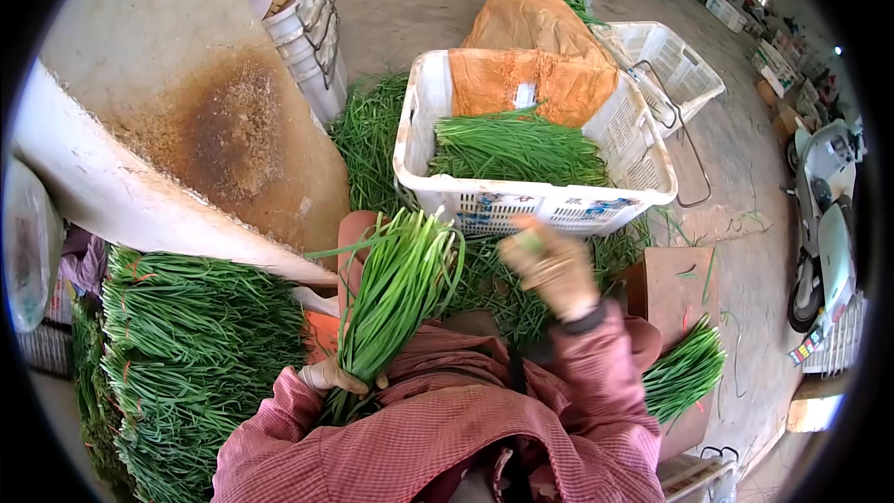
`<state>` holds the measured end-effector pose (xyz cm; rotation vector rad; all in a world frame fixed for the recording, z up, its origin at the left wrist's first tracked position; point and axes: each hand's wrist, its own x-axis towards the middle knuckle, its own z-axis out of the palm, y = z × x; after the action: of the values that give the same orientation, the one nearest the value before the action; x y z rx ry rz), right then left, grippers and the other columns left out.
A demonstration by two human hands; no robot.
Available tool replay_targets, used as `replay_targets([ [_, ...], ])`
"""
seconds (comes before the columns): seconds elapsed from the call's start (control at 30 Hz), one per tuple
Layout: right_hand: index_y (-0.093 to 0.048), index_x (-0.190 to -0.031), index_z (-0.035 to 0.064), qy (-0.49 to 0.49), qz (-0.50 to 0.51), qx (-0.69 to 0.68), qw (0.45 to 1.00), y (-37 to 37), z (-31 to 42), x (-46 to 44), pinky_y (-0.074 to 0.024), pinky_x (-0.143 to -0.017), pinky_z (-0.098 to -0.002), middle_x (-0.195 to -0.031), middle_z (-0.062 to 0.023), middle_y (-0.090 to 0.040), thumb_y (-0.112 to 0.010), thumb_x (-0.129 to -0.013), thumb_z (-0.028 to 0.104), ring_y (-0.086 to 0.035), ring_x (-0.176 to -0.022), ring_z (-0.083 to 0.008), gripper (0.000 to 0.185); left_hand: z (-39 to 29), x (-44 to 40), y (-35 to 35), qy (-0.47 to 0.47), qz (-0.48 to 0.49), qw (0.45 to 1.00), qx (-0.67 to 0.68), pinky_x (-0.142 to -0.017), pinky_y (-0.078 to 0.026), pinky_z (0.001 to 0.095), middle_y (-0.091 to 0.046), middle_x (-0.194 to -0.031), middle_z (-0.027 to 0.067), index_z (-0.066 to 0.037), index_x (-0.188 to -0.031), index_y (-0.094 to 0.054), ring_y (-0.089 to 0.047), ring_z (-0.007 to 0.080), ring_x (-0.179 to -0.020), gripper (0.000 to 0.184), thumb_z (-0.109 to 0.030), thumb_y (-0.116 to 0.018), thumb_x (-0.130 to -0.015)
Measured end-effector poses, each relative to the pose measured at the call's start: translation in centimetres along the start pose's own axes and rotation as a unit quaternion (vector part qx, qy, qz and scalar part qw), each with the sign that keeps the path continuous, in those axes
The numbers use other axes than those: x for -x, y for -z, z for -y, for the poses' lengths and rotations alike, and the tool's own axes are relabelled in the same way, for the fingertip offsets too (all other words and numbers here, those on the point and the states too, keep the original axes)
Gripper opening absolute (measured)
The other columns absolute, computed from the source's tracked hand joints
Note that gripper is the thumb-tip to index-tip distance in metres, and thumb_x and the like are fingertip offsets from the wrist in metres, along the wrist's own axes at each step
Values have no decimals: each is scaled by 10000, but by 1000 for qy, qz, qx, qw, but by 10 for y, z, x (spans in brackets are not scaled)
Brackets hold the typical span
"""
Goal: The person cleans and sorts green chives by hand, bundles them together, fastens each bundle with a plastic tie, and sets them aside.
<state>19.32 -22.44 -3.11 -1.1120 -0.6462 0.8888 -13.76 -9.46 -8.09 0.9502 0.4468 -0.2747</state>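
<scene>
My left hand (333, 377), in a light glove, grips a bunch of garlic chives (396, 293) at its lower end. The bunch stands tilted over my lap, with its pale cut ends upward. In front of the white crate, my gloved right hand (554, 270) is raised and smeared by motion. A pale green patch shows at its fingers; I cannot make out what it is. The white plastic crate (535, 194) holds chives (517, 149) and an orange-brown sack (535, 84) draped over its far side. Loose chives (503, 289) lie below the crate.
Stacked chive bundles (200, 354) fill the left side beside a stained, pale curved panel (233, 121). Another bundle (684, 368) lies on cardboard (675, 279) at my right. A second white crate (670, 61) stands behind. A scooter (824, 224) is parked far right.
</scene>
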Motion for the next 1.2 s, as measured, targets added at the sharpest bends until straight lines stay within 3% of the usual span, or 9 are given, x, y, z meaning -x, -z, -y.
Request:
replay_targets([
  [0.2, -562, -952, 7, -285, 180, 139, 931, -40, -40, -11, -282, -332, -174, -608, -22, -536, -529, -824, 194, -388, -394, -50, 229, 3, 5, 7, -83, 20, 984, -154, -724, -436, 272, -590, -925, 78, -49, -1101, -489, -537, 172, -833, 506, 72, -623, -628],
  [0.43, -524, -920, 14, -24, 137, -290, 947, 51, -14, -14, -236, -322, -162, -568, 28, -465, -492, -846, 276, -313, -373, -43, 275, -3, 21, 11, 11, 16, 995, -95, -740, -431, 278, -592, -920, 80, -36, -1100, -468, -538, 176, -848, 518, 80, -631, -622],
  [0.53, -543, -952, 28, -55, -129, 134, 981, 85, 14, -12, -327, -360, -198, -610, -6, -557, -497, -848, 247, -432, -421, -81, 247, -11, 19, 4, 60, -21, 997, -43, -723, -436, 270, -592, -909, 52, -34, -1028, -519, -537, 147, -804, 438, 43, -662, -621],
  [0.6, -569, -971, 21, -4, -184, 747, 639, 135, -32, -17, -444, -479, -239, -702, -70, -609, -535, -808, 200, -566, -568, -150, 245, -7, 15, 2, -24, -80, 984, -158, -709, -442, 269, -607, -870, 53, -45, -1036, -527, -549, 137, -815, 457, 63, -631, -604],
  [0.77, -553, -1029, -11, 127, -118, 478, 861, 21, 4, 7, -489, -631, -244, -993, -172, -584, -692, -660, 101, -594, -698, -162, 410, 5, 6, 2, -7, -198, 951, -236, -737, -445, 243, -605, -908, 6, -60, -999, -556, -542, 89, -798, 434, -43, -723, -598],
  [0.83, -450, -1171, 6, 269, -6, 523, 809, -18, 4, 6, -483, -516, -260, -836, -164, -611, -720, -627, 214, -577, -569, -205, 643, 4, 4, -8, -17, -233, 942, -240, -741, -446, 241, -607, -907, 5, -55, -1001, -554, -545, 92, -801, 435, -61, -725, -601],
  [0.93, -399, -1188, -6, 78, 121, 654, 742, -54, -24, -10, -452, -457, -303, -503, -93, -481, -653, -682, 350, -536, -493, -216, 668, -6, 2, -28, -30, -275, 920, -278, -758, -443, 231, -608, -924, 7, -40, -1012, -542, -545, 82, -818, 442, -95, -724, -612],
  [1.1, -489, -1016, -10, 74, -162, 200, 963, 39, -88, -61, -453, -601, -306, -675, -103, -560, -504, -808, 207, -546, -597, -220, 301, -1, 17, -22, -36, -272, 920, -281, -722, -446, 227, -619, -900, 15, -40, -1001, -561, -540, 60, -811, 421, -78, -716, -612],
  [1.2, -464, -1106, 22, -83, -115, 685, 714, 108, -60, -48, -448, -686, -330, -729, -148, -600, -457, -841, 226, -577, -643, -268, 335, -5, 23, -9, -20, -208, 952, -223, -671, -459, 245, -622, -852, 34, -44, -972, -568, -557, 96, -780, 396, -13, -698, -599],
])
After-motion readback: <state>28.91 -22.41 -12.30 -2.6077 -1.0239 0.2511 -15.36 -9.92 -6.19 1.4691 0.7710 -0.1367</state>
